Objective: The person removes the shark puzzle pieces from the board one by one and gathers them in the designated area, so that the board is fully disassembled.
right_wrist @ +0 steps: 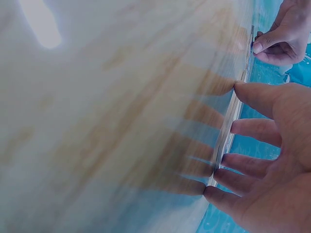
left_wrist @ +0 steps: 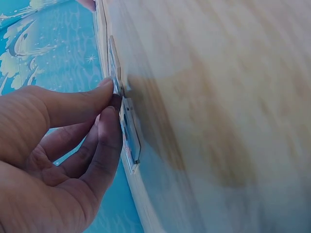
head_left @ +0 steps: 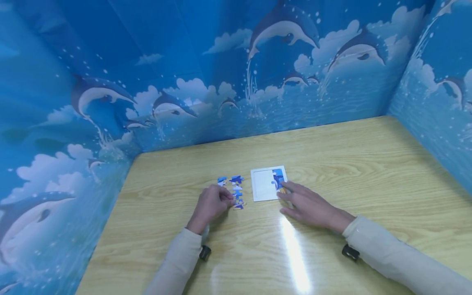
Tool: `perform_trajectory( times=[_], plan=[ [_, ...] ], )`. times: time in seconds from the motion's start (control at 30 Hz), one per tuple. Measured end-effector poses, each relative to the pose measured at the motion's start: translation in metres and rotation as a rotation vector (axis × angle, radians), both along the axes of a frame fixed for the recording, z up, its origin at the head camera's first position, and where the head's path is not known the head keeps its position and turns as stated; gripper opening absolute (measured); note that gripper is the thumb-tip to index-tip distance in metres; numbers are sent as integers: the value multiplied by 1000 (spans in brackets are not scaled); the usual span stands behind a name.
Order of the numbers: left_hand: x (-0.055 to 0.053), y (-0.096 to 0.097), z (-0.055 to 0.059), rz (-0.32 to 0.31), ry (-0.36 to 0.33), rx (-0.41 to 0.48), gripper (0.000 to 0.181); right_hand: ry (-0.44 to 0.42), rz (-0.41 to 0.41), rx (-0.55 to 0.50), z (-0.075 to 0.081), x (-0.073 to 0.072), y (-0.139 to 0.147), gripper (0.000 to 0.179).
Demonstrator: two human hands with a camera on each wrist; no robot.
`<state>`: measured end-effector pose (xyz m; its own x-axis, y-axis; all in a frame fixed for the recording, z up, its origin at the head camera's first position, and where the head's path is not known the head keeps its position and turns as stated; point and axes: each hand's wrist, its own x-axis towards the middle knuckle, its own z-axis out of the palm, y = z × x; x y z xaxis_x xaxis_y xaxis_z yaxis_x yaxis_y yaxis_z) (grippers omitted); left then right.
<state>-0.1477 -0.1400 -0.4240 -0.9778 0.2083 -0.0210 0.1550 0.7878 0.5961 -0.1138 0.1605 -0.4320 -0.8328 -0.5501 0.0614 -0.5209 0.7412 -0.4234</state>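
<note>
My left hand is at the lower left side of a small column of jigsaw puzzle pieces. Thumb and forefinger pinch the edge of one puzzle piece, mostly hidden by the fingertips. To the right lies a white square puzzle tray, with blue dolphin pieces fitted along its right side. My right hand lies spread at the tray's lower right corner, its fingers nearly straight. In the right wrist view, the fingertips of that hand rest along the tray's edge.
Another loose piece lies beside the column's top. All of it is on a wood-grain table, bounded at the back and sides by blue dolphin-print sheeting. A bright reflection crosses the tabletop below the tray.
</note>
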Motion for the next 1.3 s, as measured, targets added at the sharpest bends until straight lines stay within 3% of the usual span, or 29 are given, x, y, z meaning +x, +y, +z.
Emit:
perform_trajectory(
  times=[0.47,0.77,1.13,1.3],
  plan=[
    [-10,11,8,-16,14,-40,9,-1,2,0,0,0,1,50],
    [-25,37,14,-23,-28,-39,12,2,5,-2,2,0,1,50],
    [-40,68,15,-82,-21,-38,13,-7,4,9,2,0,1,51],
    [-44,80,13,-81,-27,-16,15,-7,5,7,1,0,1,51]
  ],
)
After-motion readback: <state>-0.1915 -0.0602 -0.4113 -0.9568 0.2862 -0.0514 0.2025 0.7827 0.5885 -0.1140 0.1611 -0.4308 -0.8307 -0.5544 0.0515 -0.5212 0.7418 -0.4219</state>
